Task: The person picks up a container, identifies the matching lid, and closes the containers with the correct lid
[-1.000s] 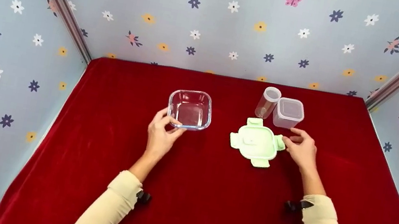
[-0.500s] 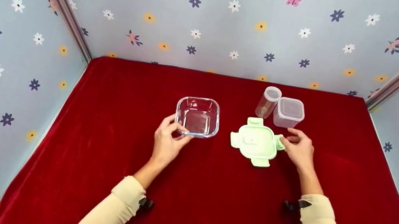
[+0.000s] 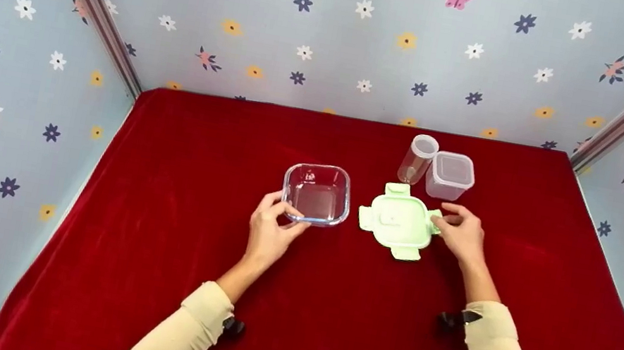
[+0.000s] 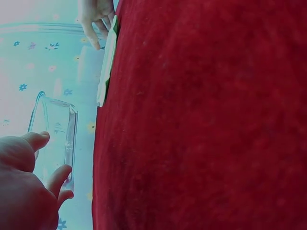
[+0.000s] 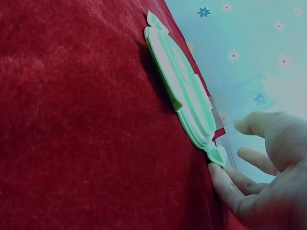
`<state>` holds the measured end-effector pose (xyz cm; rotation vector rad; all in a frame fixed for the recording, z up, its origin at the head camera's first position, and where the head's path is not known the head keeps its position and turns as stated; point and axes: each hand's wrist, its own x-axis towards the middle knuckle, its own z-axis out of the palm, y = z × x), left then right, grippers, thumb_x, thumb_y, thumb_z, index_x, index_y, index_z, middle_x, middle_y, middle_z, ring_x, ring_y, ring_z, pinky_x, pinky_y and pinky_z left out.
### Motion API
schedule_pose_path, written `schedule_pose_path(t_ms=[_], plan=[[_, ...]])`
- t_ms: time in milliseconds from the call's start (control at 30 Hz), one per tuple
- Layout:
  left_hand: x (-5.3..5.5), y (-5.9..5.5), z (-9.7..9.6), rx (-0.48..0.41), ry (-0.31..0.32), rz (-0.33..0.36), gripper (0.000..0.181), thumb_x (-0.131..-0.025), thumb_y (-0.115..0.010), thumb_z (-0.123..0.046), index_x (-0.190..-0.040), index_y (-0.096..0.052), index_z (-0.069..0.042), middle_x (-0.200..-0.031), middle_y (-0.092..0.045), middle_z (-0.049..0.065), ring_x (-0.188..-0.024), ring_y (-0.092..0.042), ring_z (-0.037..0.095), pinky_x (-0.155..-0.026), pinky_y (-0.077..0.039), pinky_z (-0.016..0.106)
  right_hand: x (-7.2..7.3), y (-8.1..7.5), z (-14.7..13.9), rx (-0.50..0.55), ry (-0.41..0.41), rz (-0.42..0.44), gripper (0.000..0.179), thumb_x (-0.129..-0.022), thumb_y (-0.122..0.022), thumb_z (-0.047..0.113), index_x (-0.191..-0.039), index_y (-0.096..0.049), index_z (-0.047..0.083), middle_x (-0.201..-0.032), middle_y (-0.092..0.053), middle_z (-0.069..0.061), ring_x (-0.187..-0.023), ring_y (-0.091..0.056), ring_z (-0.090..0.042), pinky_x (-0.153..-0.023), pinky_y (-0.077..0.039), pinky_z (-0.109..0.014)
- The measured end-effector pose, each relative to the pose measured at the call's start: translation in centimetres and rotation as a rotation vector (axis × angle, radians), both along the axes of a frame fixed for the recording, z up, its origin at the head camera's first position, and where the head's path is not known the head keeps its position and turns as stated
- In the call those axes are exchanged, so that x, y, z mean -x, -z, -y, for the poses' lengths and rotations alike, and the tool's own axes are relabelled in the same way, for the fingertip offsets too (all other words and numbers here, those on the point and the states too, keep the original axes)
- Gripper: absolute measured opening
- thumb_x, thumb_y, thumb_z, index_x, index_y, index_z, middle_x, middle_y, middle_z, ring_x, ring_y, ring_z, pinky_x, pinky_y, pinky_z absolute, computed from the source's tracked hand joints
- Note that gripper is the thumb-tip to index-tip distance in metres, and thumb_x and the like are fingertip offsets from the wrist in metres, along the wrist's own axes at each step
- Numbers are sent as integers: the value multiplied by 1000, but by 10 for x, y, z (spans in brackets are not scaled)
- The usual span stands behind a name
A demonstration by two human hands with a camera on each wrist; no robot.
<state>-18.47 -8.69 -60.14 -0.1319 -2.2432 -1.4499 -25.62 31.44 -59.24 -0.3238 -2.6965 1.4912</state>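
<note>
My left hand (image 3: 269,233) grips the near left corner of a clear square glass food container (image 3: 318,195), thumb and fingers at its rim. The left wrist view shows the glass container (image 4: 56,120) raised off the red cloth, its opening up. To its right lies a light green snap-on lid (image 3: 403,222) with side flaps, flat on the cloth. My right hand (image 3: 463,235) is at the lid's right flap. In the right wrist view, a fingertip of the right hand (image 5: 283,163) touches the flap of the lid (image 5: 180,79); the other digits are spread apart from it.
Behind the lid stand a clear round jar (image 3: 417,160) with a pale cap and a squarish translucent plastic box (image 3: 450,177). Red velvet cloth (image 3: 337,321) covers the table. Flower-patterned walls (image 3: 337,32) enclose the back and both sides.
My left hand has carried the glass container to the right and nearer to me, closer to the lid. The right hand has shifted slightly left at the flap; the lid stays in place.
</note>
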Motion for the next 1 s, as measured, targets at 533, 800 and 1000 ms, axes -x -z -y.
schedule_pose_path(t_ms=[533, 800, 1000], plan=[[3, 27, -4, 38, 31, 74, 22, -76, -100, -16, -80, -79, -15, -130, -73, 20, -127, -71, 41, -113, -58, 55, -4, -14, 10, -104, -35, 68, 55, -97, -85, 18, -146, -71, -2, -116, -79, -27, -103, -70, -32, -71, -49, -16], [11, 41, -3, 91, 39, 112, 22, -77, -101, -20, -81, -79, -18, -130, -72, 15, -127, -72, 38, -112, -58, 53, -2, -14, 12, -123, -36, 77, 53, -94, -84, 14, -141, -73, -8, -104, -81, -17, -82, -60, -6, -70, -48, -14], [16, 47, -2, 126, 35, 147, 24, -75, -103, -21, -81, -79, -17, -130, -72, 13, -129, -72, 35, -114, -58, 50, 0, -13, 11, -120, -18, 79, 51, -92, -83, 10, -140, -74, -8, -107, -82, -18, -82, -60, -3, -71, -48, -12]])
